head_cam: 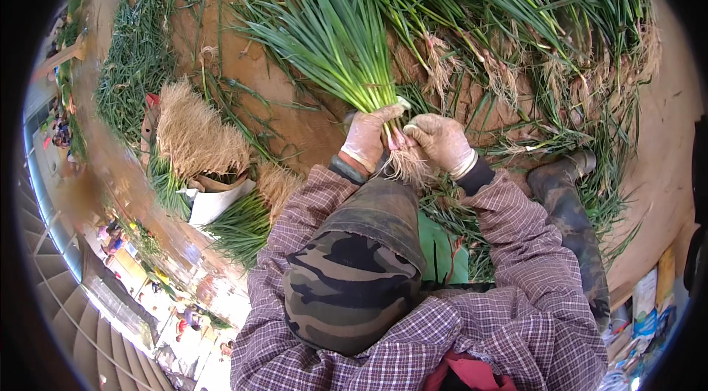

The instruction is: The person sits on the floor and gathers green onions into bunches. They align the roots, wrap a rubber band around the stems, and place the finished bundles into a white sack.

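My left hand, in a pale thin glove, is wrapped around a bunch of green garlic. The long green leaves fan out away from me. Below the fist show pinkish-white bulbs with a tuft of tan roots hanging over my leg. My right hand, gloved too, is beside the bulbs with its fingers curled and its thumb towards them. Whether those fingers pinch a stalk or a root is not clear. A pale scrap sticks out above the left thumb.
A large heap of loose green garlic lies ahead and to the right. Root-trimmed bundles with dense tan roots stand at left, near dark green leaf litter. My camouflage knee and boot frame the work spot on wet brown ground.
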Demonstrator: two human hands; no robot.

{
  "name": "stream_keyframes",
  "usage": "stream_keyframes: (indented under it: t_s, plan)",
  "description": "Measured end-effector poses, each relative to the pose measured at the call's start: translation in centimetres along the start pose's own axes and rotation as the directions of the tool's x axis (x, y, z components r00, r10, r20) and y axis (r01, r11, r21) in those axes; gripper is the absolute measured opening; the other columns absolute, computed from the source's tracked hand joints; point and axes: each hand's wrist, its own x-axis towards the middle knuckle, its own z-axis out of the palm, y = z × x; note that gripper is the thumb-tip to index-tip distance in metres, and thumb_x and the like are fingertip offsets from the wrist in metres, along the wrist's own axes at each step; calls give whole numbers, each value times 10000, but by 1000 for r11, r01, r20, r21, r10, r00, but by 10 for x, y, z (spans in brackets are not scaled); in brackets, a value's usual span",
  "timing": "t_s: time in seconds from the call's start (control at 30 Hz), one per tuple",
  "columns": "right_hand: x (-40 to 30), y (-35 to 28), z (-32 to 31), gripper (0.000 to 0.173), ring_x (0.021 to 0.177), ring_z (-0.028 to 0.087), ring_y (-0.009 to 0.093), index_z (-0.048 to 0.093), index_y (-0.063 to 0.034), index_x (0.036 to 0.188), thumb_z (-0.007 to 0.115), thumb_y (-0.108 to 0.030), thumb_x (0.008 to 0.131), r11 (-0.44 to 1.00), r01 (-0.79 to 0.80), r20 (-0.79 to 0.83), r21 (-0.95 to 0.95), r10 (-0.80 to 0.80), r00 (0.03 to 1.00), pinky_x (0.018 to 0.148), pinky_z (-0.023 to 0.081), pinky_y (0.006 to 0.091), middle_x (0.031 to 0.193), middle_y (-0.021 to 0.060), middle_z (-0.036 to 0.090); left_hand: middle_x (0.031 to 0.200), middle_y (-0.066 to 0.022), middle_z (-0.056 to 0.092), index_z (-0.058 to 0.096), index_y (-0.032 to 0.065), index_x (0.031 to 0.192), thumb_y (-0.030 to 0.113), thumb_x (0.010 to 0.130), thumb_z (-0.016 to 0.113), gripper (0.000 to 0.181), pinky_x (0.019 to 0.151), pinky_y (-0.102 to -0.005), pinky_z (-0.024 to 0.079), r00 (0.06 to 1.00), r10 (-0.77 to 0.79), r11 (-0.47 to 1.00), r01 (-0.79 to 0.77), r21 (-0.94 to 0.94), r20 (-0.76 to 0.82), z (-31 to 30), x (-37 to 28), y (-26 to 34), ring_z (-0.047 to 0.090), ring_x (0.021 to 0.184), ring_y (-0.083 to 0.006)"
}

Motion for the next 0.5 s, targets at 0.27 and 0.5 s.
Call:
stream_keyframes:
  t_s: [0.27, 0.5]
  plan:
    - [-28, 73, -27, 306, 879, 686, 272, 706, -146, 1104, 551, -321, 905, 784, 144, 533, -603, 262, 805, 807, 537, 379, 980, 131, 704, 958, -155, 683, 625, -26, 1088, 149, 892, 601, 264, 681, -408, 573, 992, 87, 989, -76, -124, 88, -18, 5, 9, 650, 794, -251]
    - [82, 54, -20, 201, 753, 655, 323, 642, -84, 867, 640, -284, 856, 690, -174, -244, -702, -4, 970, 675, 518, 435, 798, 130, 651, 999, -113, 684, 606, -13, 1134, 126, 884, 586, 287, 722, -379, 566, 984, 109, 987, -90, -135, 141, -12, 7, 6, 649, 838, -225]
